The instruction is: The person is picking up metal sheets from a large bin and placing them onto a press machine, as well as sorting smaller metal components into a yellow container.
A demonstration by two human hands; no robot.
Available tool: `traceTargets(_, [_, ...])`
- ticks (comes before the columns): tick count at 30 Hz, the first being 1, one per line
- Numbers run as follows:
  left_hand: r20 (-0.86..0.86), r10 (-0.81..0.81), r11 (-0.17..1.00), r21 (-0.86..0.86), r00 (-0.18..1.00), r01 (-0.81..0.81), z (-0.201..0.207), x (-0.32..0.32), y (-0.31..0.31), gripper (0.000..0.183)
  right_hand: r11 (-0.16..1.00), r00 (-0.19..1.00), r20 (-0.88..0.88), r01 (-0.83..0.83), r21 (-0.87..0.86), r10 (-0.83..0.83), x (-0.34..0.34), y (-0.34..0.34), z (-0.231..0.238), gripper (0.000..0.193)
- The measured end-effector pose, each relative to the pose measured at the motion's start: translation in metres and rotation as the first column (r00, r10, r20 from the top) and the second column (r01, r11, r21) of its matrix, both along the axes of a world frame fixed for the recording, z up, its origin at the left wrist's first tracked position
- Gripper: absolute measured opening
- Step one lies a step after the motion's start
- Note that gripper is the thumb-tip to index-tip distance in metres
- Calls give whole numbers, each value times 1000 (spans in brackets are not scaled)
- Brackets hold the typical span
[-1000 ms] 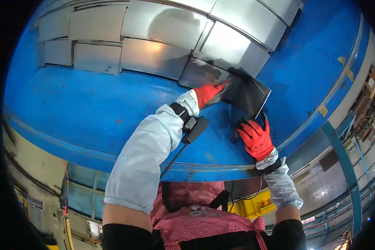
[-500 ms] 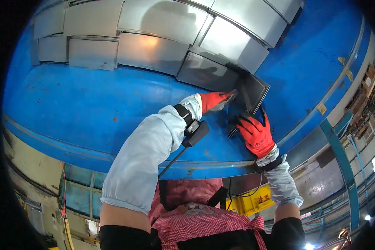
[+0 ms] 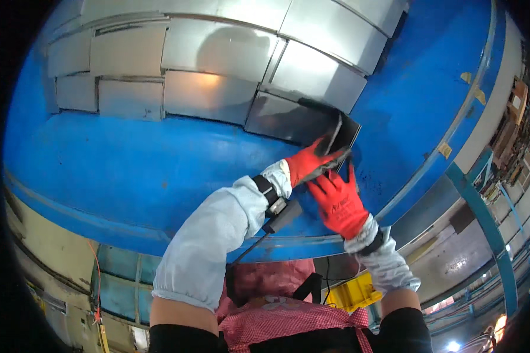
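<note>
Both my hands wear red gloves with dark palms. A dark, thin-edged metal panel stands tilted at the right end of the front row of flat metal pieces. My left hand is closed around the panel's near part, its fingers pointing right. Just below it, my right hand has its fingers spread, the tips close to the left glove and the panel's near end. Whether the right fingertips touch the panel is hidden. Beside the panel lies a darker, shadowed metal piece.
Rows of silver sheet-metal pieces cover the far side of a blue work surface. A raised rim runs along its near edge. A yellow bin sits below the edge, with a cable hanging nearby. A teal post stands at right.
The tilted panel has moved slightly left and turned more edge-on. My left fingers have closed on it; my right hand has come off its side and shifted left, fingers spreading.
</note>
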State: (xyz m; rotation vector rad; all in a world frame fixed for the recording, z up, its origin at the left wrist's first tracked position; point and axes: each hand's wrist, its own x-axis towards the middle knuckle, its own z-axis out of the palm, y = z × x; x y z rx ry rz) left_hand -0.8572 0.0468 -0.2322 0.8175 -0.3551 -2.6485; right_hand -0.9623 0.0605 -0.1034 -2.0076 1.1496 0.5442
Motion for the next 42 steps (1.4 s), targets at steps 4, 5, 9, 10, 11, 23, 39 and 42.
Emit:
traceTargets(4, [130,4,990,137,992,-22,-3,10,-6,64,884,843,333,463,-55,-421,-16,-26,20,52])
traceTargets(5, [156,29,991,126,987,-49,-9,10,0,64,708,692,414,691,-144,-592,-20,-31,7,48])
traceTargets(9, [295,-142,989,1,945,149,-11,-2,3,65,333,197,579,932,139,-792,-41,-57,-64,36])
traceTargets(10, [266,-115,989,-56,957,135,-3,0,-3,63,287,87,585,922,259,-807,-46,-54,-89,35])
traceTargets(11, [228,-96,986,-113,969,124,8,0,-11,61,522,475,590,846,-105,-652,-78,-16,-139,34])
traceTargets(23, [208,130,703,-709,970,58,-1,11,3,90,741,601,469,640,202,-647,-43,-2,-84,35])
traceTargets(39, [655,-120,897,-251,746,364,49,-56,44,100,430,367,320,890,152,-873,-72,5,-82,45])
traceTargets(42, [631,-15,921,-293,776,256,47,-52,40,96,302,212,329,919,253,-920,-76,6,-85,44])
